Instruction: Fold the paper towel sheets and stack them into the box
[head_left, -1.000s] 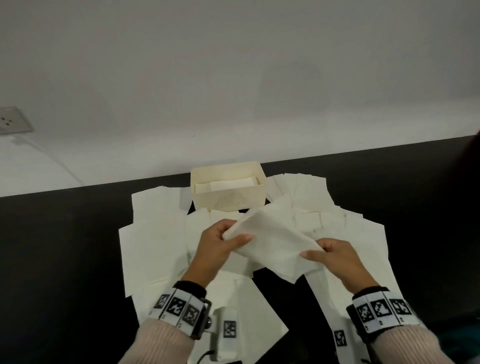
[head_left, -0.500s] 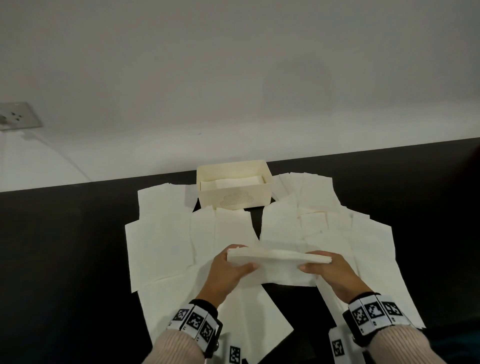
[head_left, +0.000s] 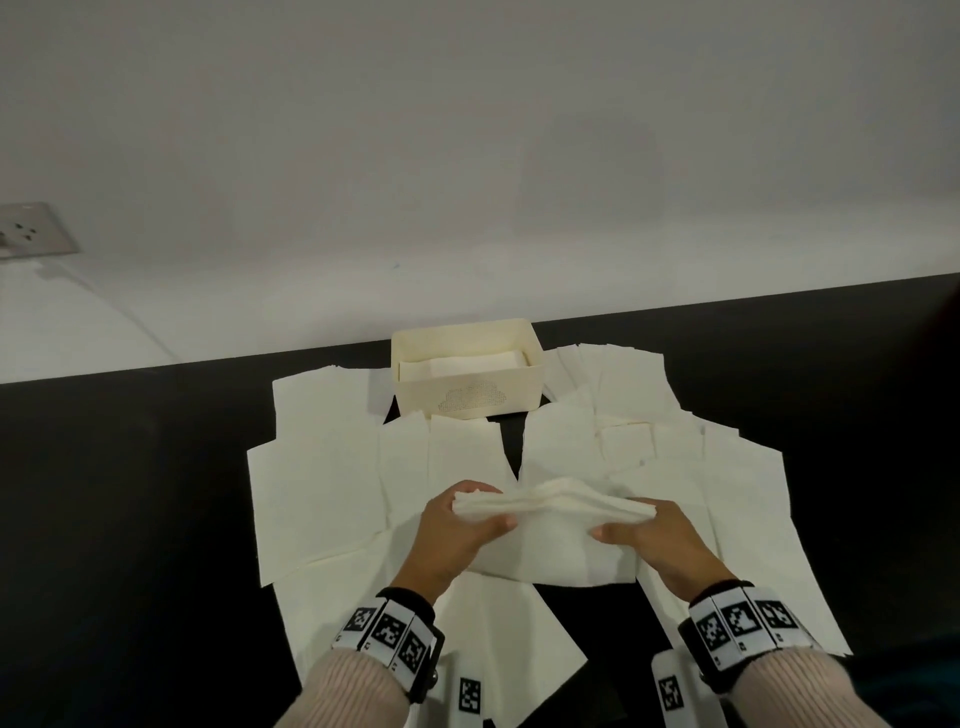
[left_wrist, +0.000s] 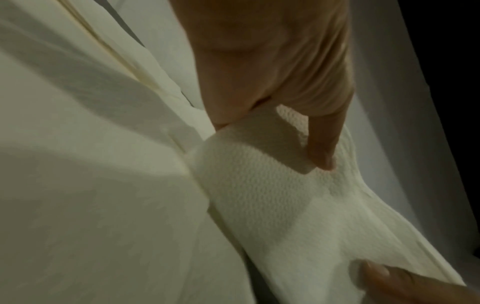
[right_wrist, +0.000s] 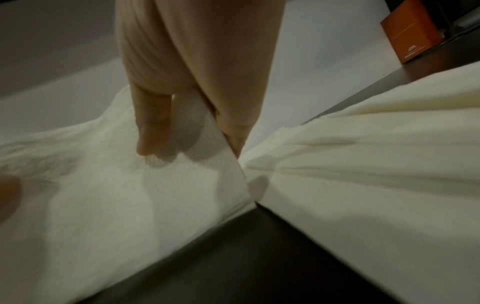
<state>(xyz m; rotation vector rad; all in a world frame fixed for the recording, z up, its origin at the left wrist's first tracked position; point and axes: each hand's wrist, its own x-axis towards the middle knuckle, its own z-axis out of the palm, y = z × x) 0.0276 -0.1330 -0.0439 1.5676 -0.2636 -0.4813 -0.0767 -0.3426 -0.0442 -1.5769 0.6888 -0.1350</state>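
A white paper towel sheet (head_left: 550, 540) hangs folded over between my two hands, just above the table. My left hand (head_left: 457, 525) pinches its left end, thumb in front. My right hand (head_left: 649, 530) pinches the right end in the same way. The left wrist view shows the embossed sheet (left_wrist: 272, 195) under my left hand's fingers (left_wrist: 322, 156). In the right wrist view my thumb and fingers (right_wrist: 153, 131) clamp the sheet's (right_wrist: 103, 185) folded edge. The cream box (head_left: 467, 379) stands at the table's far edge with folded sheets (head_left: 467, 364) lying inside.
Several flat paper towel sheets (head_left: 322, 467) lie spread over the black table (head_left: 130, 519) on both sides of my hands and in front of the box. A wall socket (head_left: 26, 228) sits far left. An orange box (right_wrist: 410, 39) shows in the right wrist view.
The sheet was held up slanted and open; both hands have lowered it toward me and brought its halves together, so it now hangs folded over between them.
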